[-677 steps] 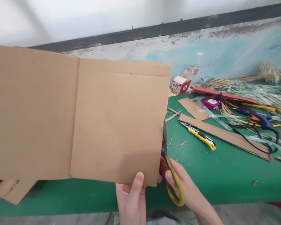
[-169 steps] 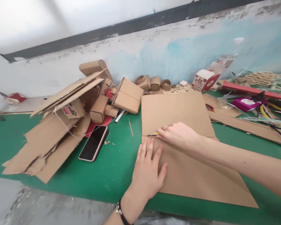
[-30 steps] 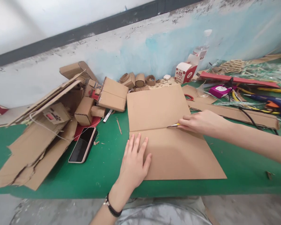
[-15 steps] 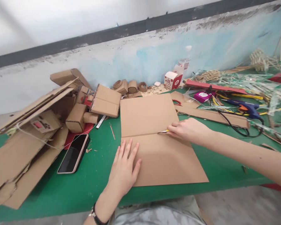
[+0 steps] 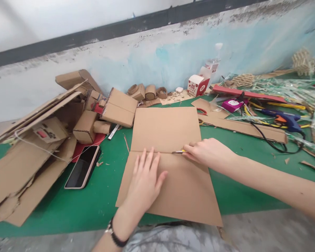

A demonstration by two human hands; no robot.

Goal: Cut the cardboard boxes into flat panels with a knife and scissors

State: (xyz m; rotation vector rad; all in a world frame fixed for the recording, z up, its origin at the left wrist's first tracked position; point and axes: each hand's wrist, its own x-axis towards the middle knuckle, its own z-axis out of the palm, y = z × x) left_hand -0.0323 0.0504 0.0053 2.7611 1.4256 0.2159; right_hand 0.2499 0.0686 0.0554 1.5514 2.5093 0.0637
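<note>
A large brown cardboard sheet (image 5: 170,129) lies on the green table, crossed by a crease or cut line near its middle. My left hand (image 5: 147,175) rests flat on the sheet's near half, fingers spread, fingertips just at the line. In my right hand (image 5: 204,150) is a utility knife (image 5: 177,152) with a bit of yellow showing; its blade lies along the line, pointing left. Most of the knife's handle is hidden by my fingers. The sheet's near edge reaches past the table's front edge.
Left of the sheet are a phone (image 5: 83,168), stacked cardboard (image 5: 23,168) and cardboard boxes (image 5: 120,106). Behind and right lie red-handled scissors (image 5: 202,111), a cardboard strip (image 5: 246,129), a blue glue gun (image 5: 286,118) with its cable, and a red-and-white box (image 5: 198,85).
The cardboard sheet has turned slightly and its near edge has come toward me. My left hand has shifted right and up to the line. The knife has moved a little left along it.
</note>
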